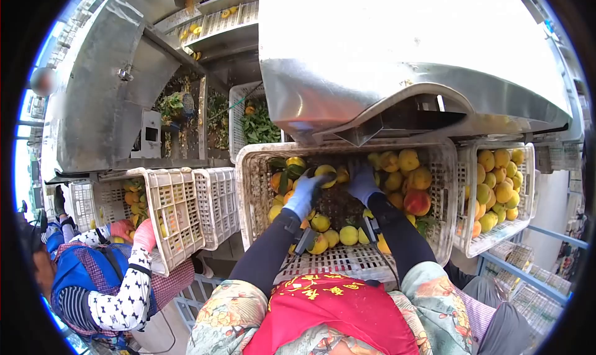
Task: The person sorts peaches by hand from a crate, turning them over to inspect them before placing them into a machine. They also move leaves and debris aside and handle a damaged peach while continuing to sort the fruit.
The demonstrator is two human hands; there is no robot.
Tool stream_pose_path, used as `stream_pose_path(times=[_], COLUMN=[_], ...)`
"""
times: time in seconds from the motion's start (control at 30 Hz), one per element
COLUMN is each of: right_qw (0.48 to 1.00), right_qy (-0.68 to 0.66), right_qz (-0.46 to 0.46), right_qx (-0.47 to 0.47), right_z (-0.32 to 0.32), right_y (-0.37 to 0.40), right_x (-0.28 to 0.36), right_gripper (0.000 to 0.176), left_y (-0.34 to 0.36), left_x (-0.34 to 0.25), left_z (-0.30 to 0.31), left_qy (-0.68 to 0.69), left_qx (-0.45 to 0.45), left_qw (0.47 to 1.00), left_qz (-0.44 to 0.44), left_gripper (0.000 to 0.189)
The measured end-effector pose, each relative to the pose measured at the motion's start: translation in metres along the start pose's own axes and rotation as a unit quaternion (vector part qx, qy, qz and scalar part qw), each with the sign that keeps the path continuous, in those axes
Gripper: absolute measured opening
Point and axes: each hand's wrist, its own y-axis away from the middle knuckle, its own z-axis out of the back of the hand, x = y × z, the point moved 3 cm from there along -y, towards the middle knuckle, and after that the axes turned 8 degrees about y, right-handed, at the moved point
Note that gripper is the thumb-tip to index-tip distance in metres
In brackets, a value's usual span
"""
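Both of my gloved hands reach into a large white crate of yellow and orange fruit. My left hand, in a light blue glove with dark fingertips, is at a yellow-green fruit in the left half; whether it grips the fruit is unclear. Further right, my right hand points down beside the fruit pile, its fingertips partly hidden in the shade. Between the hands the dark crate bottom shows. A reddish fruit lies to the right of my right hand.
A metal machine housing hangs over the crate's far edge. On the right stands another fruit crate. At left, a co-worker in pink gloves holds a tilted crate. A crate of green leaves sits behind.
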Motion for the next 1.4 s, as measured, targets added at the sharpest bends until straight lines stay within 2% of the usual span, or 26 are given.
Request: stream_pose_path(times=[0.03,0.07,0.1,0.13,0.2,0.27,0.3,0.37,0.4,0.5,0.67,0.73,0.83,0.87,0.9,0.97,1.0,1.03,1.07,1.1,1.13,1.17,1.23,1.3,1.37,1.4], right_qw=[0.996,0.986,0.985,0.972,0.952,0.9,0.898,0.834,0.822,0.801,0.801,0.801,0.813,0.822,0.821,0.731,0.745,0.728,0.821,0.885,0.794,0.856,0.873,0.881,0.867,0.833], right_qy=[-0.064,-0.128,-0.127,-0.171,-0.212,-0.267,-0.265,-0.341,-0.295,-0.286,-0.218,-0.172,-0.109,-0.092,-0.093,-0.206,-0.305,-0.423,-0.358,-0.263,-0.358,-0.27,-0.233,-0.248,-0.313,-0.365], right_qz=[0.007,0.015,0.014,-0.003,-0.022,-0.007,-0.009,-0.022,-0.026,-0.067,-0.135,-0.146,-0.166,-0.172,-0.172,-0.096,-0.052,0.023,0.068,0.098,0.134,0.143,0.098,0.068,0.04,0.05], right_qx=[-0.056,-0.11,-0.113,-0.164,-0.219,-0.344,-0.352,-0.434,-0.487,-0.522,-0.541,-0.555,-0.547,-0.536,-0.537,-0.643,-0.591,-0.539,-0.439,-0.371,-0.472,-0.417,-0.418,-0.396,-0.386,-0.413], right_z=[0.022,0.042,0.059,0.077,0.109,0.144,0.159,0.192,0.215,0.242,0.242,0.237,0.27,0.285,0.287,0.29,0.287,0.292,0.261,0.259,0.24,0.213,0.201,0.187,0.188,0.187], right_y=[0.011,0.024,0.04,0.057,0.086,0.11,0.117,0.132,0.143,0.148,0.126,0.089,0.057,0.053,0.057,0.084,0.107,0.132,0.127,0.144,0.143,0.144,0.141,0.126,0.141,0.146], right_x=[0.004,0.008,0.012,0.015,0.019,0.019,0.021,0.021,0.021,0.018,0.02,0.018,0.008,0.006,0.005,0.001,0.005,0.017,0.025,0.032,0.041,0.054,0.058,0.064,0.049,0.045], right_gripper=[0.085,0.088,0.088,0.091,0.093,0.095,0.095,0.095,0.091,0.091,0.086,0.084,0.079,0.075,0.075,0.061,0.046,0.037,0.039,0.052,0.06,0.069,0.075,0.077,0.076,0.076], left_y=[0.007,0.021,0.034,0.038,0.063,0.08,0.089,0.104,0.108,0.113,0.132,0.13,0.128,0.128,0.127,0.129,0.115,0.108,0.099,0.114,0.103,0.114,0.12,0.117,0.122,0.123], left_x=[-0.01,-0.021,-0.028,-0.033,-0.059,-0.077,-0.084,-0.1,-0.103,-0.102,-0.115,-0.112,-0.116,-0.122,-0.126,-0.129,-0.118,-0.109,-0.101,-0.113,-0.101,-0.109,-0.109,-0.107,-0.107,-0.109], left_z=[-0.002,-0.012,-0.023,-0.032,-0.048,-0.065,-0.07,-0.077,-0.079,-0.07,-0.076,-0.071,-0.077,-0.084,-0.087,-0.091,-0.076,-0.061,-0.054,-0.068,-0.041,-0.048,-0.065,-0.067,-0.074,-0.073], left_qy=[-0.001,0.162,0.318,0.398,0.399,0.407,0.403,0.395,0.395,0.37,0.288,0.367,0.388,0.409,0.408,0.405,0.4,0.398,0.393,0.337,0.277,0.108,0.142,0.222,0.205,0.171], left_qx=[0.002,0.064,0.124,0.165,0.202,0.254,0.261,0.279,0.257,0.238,0.224,0.241,0.231,0.297,0.298,0.326,0.333,0.324,0.326,0.314,0.24,0.205,0.305,0.29,0.319,0.331], left_qw=[1.0,0.982,0.93,0.896,0.889,0.875,0.875,0.874,0.882,0.897,0.923,0.898,0.892,0.861,0.861,0.853,0.852,0.858,0.86,0.887,0.93,0.969,0.941,0.93,0.924,0.928], left_qz=[-0.004,0.068,0.139,0.105,0.101,0.06,0.058,0.046,-0.002,-0.043,-0.124,-0.037,0.024,0.056,0.055,0.035,0.053,0.02,0.005,0.021,0.035,-0.084,-0.034,0.025,0.046,0.01], left_gripper=[0.05,0.049,0.048,0.053,0.056,0.065,0.065,0.062,0.06,0.056,0.062,0.07,0.057,0.05,0.05,0.051,0.049,0.045,0.042,0.047,0.047,0.044,0.042,0.042,0.044,0.044])
